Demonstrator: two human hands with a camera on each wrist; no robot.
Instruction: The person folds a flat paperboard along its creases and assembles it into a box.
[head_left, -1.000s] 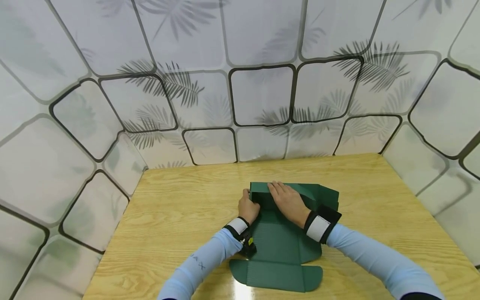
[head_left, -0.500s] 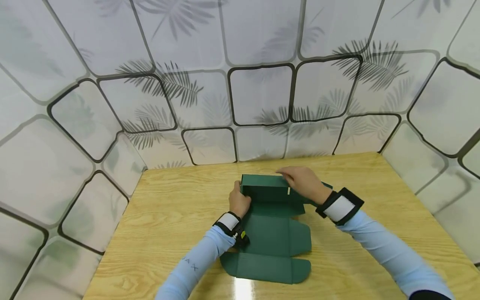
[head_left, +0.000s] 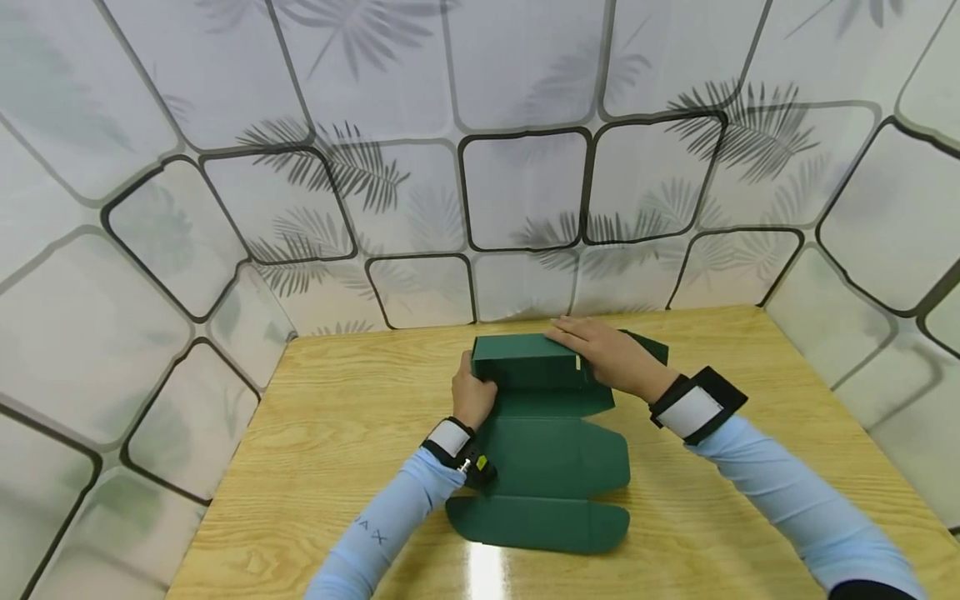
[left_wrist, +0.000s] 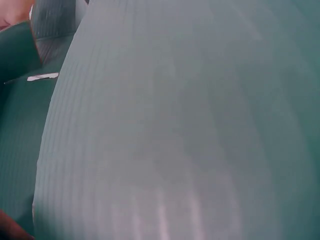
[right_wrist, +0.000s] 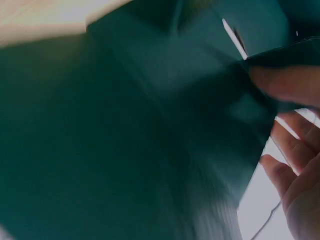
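A partly folded green cardboard box (head_left: 551,458) lies on the table, its far wall raised and its front panel and rounded flaps spread flat. At the left end of the raised wall, my left hand (head_left: 474,396) grips the cardboard, thumb on the inner side and fingers partly hidden behind. My right hand (head_left: 611,354) holds the wall's right corner from above. The right wrist view has its thumb (right_wrist: 285,84) on one side of the green panel (right_wrist: 100,145) and the other fingers beyond its edge. Blurred green cardboard (left_wrist: 165,120) fills most of the left wrist view.
The wood-grain table (head_left: 360,417) extends on both sides of the box. Patterned fabric (head_left: 525,192) hangs behind the table and along both sides. A side flap (head_left: 648,343) sticks out at the right, beyond my right hand.
The box has shifted left and away from me, its far wall folded more squarely. My right hand has left the inside and moved to the wall's right corner; my left hand moved along with the box.
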